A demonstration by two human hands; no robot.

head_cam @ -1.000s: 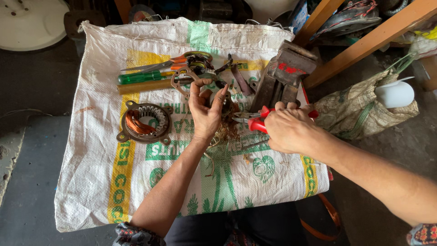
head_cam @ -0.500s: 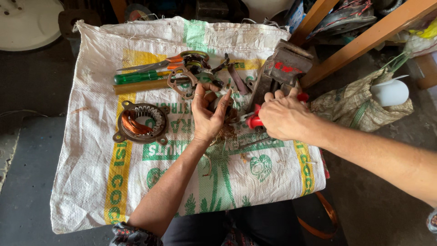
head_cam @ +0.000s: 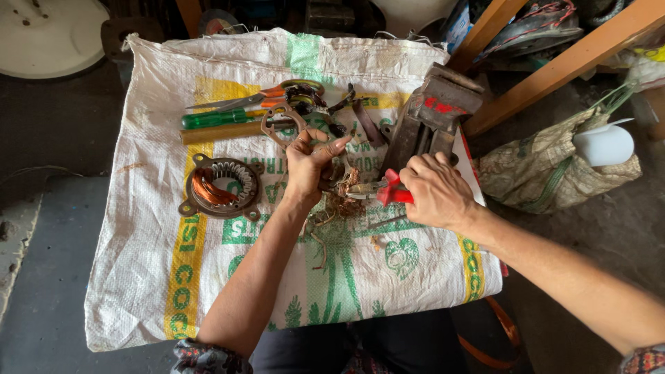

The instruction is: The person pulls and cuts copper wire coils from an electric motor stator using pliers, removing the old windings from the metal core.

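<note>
Your two arms come into the frame from the bottom edge, bare from the hands to above the elbow. Your left hand [head_cam: 309, 163] and right hand [head_cam: 435, 192] wear no gloves, rings or watch that can be made out. At the lower left of centre, the left sleeve [head_cam: 206, 359] shows as a cuff of dark cloth with a small multicoloured pattern. At the bottom right corner, the right sleeve [head_cam: 644, 361] shows the same patterned cloth, with reddish tones.
</note>
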